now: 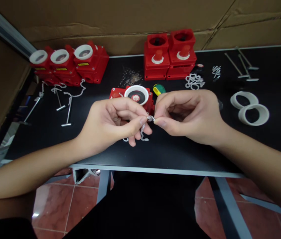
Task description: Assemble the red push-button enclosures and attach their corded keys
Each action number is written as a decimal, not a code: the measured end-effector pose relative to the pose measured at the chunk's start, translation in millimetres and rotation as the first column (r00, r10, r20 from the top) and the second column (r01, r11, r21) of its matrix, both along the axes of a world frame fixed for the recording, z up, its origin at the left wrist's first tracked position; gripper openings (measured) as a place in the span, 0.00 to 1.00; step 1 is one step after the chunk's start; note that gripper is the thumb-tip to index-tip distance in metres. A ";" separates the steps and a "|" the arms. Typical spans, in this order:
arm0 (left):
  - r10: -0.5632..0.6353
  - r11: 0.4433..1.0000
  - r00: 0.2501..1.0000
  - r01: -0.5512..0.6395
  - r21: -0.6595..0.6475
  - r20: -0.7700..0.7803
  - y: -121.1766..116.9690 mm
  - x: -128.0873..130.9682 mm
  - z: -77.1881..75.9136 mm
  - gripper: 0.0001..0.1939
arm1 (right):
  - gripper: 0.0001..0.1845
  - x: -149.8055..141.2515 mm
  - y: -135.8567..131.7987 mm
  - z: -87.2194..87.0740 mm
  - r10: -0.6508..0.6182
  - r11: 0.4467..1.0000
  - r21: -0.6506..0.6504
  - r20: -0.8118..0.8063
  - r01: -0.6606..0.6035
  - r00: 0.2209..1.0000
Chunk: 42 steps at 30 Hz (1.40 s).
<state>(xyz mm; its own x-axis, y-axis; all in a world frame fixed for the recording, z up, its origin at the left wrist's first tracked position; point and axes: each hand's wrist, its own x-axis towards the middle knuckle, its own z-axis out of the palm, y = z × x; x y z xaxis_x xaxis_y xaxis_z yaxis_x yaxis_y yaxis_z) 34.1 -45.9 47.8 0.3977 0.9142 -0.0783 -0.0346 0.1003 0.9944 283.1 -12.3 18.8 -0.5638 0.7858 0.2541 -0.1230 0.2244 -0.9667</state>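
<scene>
My left hand (123, 121), closed in a pinch, holds a white cord (142, 132) whose loose end dangles below the fingers. Thumb and index finger of my right hand (185, 114) are pinched on a small shiny metal piece (151, 118) at the cord's end; its exact shape is too small to tell. Right behind the hands sits a red box (117, 91) with a white ring (142, 88) around a dark round opening, partly covered by my fingers. A green and yellow screwdriver handle (159, 89) lies beyond my right hand.
Several red boxes with white rings (84, 51) stand back left, near small T-shaped metal hammers (68, 116). Two red boxes without rings on top (156, 63) stand at the back. To the right are white cords (194, 81), small metal hooks (216, 72), more hammers (248, 66) and loose white rings (253, 114).
</scene>
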 end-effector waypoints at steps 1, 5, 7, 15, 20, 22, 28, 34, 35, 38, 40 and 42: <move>0.000 1.000 1.000 0.000 -0.002 0.002 0.1 -0.4 -0.1 0.18 | 0.17 0.4 0.3 0.0 0.004 1.000 0.006 0.001 -0.004 1.000; -0.017 1.000 1.000 0.017 0.015 0.025 1.4 -2.0 -2.8 0.18 | 0.17 1.6 1.0 0.9 0.015 1.000 0.007 0.003 -0.015 1.000; -0.019 1.000 0.999 0.018 0.020 0.046 2.1 -2.7 -4.6 0.19 | 0.18 1.7 1.2 1.9 0.025 1.000 0.000 0.003 -0.025 1.000; 0.004 0.999 1.000 -0.005 0.047 0.005 2.5 -2.6 -4.9 0.21 | 0.17 -0.5 -0.4 2.7 0.039 0.998 -0.055 -0.038 -0.041 0.999; -0.009 0.999 1.000 0.008 0.041 0.012 2.8 -2.1 -4.2 0.21 | 0.16 -1.1 -0.8 2.6 0.060 0.993 -0.098 -0.031 -0.062 0.998; -0.015 0.999 0.999 0.013 0.034 0.042 2.9 -2.1 -4.6 0.19 | 0.14 -0.6 -0.5 3.0 0.063 0.993 -0.098 -0.031 -0.066 0.998; -0.040 0.999 0.994 0.042 -0.015 0.103 3.8 -1.7 -6.9 0.15 | 0.10 0.6 -0.6 3.1 0.064 0.994 -0.092 -0.017 -0.066 0.998; -0.036 0.998 0.997 0.034 0.043 0.062 3.6 -2.6 -6.1 0.17 | 0.10 -0.6 -1.5 2.5 0.032 0.998 -0.062 -0.021 -0.033 0.999; -0.036 0.998 0.998 0.034 0.045 0.058 3.4 -3.0 -5.9 0.17 | 0.10 -0.7 -1.4 2.6 0.040 0.997 -0.063 -0.011 -0.040 0.999; -0.045 0.998 0.996 0.042 0.039 0.081 3.0 -3.9 -6.0 0.15 | 0.10 -0.2 -0.9 2.5 0.052 0.997 -0.058 0.012 -0.051 0.999; -0.059 0.998 0.993 0.057 0.021 0.103 3.1 -3.9 -6.7 0.14 | 0.11 0.4 -0.8 2.2 0.041 0.998 -0.038 0.012 -0.041 0.999; -0.069 0.998 0.991 0.069 0.004 0.115 3.4 -3.4 -7.5 0.13 | 0.12 1.0 -0.7 1.9 0.035 0.999 -0.024 0.013 -0.035 0.999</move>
<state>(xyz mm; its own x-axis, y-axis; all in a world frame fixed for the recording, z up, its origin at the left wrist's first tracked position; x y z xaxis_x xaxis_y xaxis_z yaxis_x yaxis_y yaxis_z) 30.7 -42.6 40.3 0.4659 0.8844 -0.0285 -0.1414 0.1062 0.9842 284.0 -13.1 20.8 -0.5940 0.7715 0.2281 -0.1176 0.1972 -0.9733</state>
